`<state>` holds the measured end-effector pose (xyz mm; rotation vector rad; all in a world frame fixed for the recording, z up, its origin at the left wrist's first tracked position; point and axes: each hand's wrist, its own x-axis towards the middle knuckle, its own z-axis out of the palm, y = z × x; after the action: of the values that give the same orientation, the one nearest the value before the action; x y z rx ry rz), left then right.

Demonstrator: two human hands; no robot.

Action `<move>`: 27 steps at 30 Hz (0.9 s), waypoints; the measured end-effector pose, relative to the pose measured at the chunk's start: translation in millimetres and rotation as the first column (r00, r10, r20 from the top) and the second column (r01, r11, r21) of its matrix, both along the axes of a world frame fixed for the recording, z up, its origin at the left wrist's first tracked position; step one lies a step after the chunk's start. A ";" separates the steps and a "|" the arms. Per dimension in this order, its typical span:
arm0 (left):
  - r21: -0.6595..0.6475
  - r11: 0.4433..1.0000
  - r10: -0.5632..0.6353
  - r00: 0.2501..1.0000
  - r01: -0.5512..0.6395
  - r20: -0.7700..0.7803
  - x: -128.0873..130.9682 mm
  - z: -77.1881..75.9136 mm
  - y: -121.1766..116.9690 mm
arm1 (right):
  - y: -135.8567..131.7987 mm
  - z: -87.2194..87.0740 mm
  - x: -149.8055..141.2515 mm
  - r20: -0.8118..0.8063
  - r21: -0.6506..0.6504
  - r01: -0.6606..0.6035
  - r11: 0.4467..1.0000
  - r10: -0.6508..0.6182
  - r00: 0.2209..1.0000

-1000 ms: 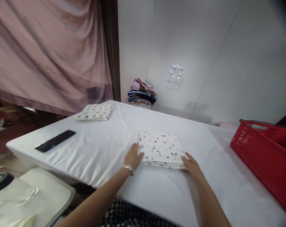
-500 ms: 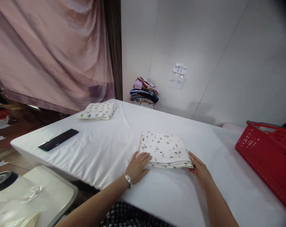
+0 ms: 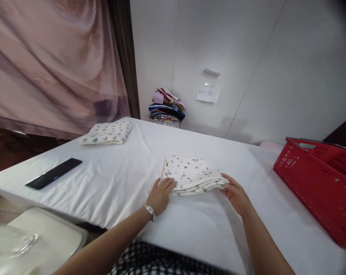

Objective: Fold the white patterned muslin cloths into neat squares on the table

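Note:
A folded white cloth with small prints (image 3: 191, 173) lies on the white-covered table (image 3: 127, 179). My left hand (image 3: 160, 195), a watch on its wrist, has its fingers slid under the cloth's near left corner. My right hand (image 3: 235, 194) grips the near right corner, which is raised a little off the table. Both hands are closed on the cloth's near edge.
A second folded printed cloth (image 3: 107, 133) lies at the far left of the table, with a black remote-like bar (image 3: 53, 178) nearer. A red plastic basket (image 3: 318, 179) stands at the right. A stack of folded clothes (image 3: 167, 109) sits against the wall.
My hands went from resting beside the cloth to slipping under its near corners. The near edge has lifted slightly. The camera has shifted a little.

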<state>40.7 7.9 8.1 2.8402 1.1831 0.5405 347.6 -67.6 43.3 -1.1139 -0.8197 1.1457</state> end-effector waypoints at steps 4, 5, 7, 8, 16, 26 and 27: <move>0.022 1.000 -0.011 1.000 0.011 -0.011 -2.2 -0.7 -0.2 | -4.1 3.9 -0.6 0.121 0.066 -0.107 0.992 0.099 0.988; 0.032 0.999 -0.021 1.000 0.022 -0.015 -3.3 -0.4 -0.1 | -3.9 2.1 -0.7 0.170 0.068 -0.101 0.993 0.088 0.982; 0.048 0.998 -0.045 0.999 0.046 -0.028 -5.2 0.2 0.8 | -1.8 -4.3 -1.1 0.285 0.063 -0.063 0.996 0.043 0.958; 0.052 0.997 -0.056 0.998 0.058 -0.037 -5.8 0.4 1.7 | 0.1 -8.2 -1.4 0.348 0.069 -0.035 0.997 0.009 0.937; 0.016 0.996 -0.089 0.995 0.090 -0.046 -8.3 -0.5 9.0 | 14.7 -21.9 -3.2 0.747 0.297 0.161 0.941 -0.334 0.575; 0.014 0.995 -0.095 0.994 0.094 0.050 -12.8 4.0 7.6 | 20.2 10.4 0.8 0.734 0.375 -0.035 0.926 -0.274 0.621; 0.027 0.996 -0.087 0.994 0.085 0.059 -12.0 4.0 8.7 | 20.3 13.7 -1.3 0.719 0.369 -0.025 0.929 -0.268 0.641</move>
<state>28.6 16.6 12.1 2.8569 1.0465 0.6349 346.3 -47.3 57.0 -1.3276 -1.5128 0.3239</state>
